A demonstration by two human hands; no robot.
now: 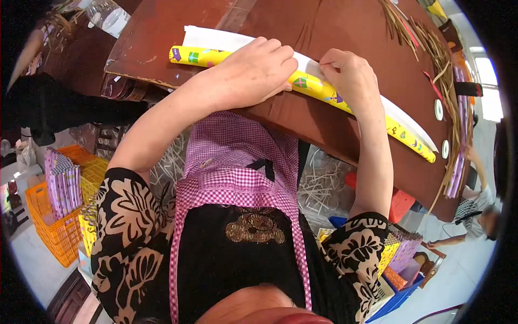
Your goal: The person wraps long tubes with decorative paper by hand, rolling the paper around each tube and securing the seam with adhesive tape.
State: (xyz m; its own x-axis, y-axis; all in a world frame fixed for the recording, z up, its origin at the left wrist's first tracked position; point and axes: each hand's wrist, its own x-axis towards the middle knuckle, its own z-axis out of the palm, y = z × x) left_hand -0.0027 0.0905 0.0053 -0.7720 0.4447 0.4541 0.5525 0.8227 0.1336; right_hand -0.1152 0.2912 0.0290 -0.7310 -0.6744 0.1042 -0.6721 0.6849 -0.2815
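Along the bench's (pixel 145 33) near edge, the left grip (pixel 253 73) covers part of the yellow roll (pixel 194 56), its fingertips mostly tucked out of sight; the right grip (pixel 353 81) hides another stretch, and whatever its pinched fingers may hold is too small to tell. The left forearm blocks some of that edge. The picture's top cuts off the bench's far edge and the brown strips (pixel 443 81) by its right edge. Beyond the left corner, the clear bottle (pixel 110 19) is cropped. Past the right edge, another person (pixel 477 216) is blurred.
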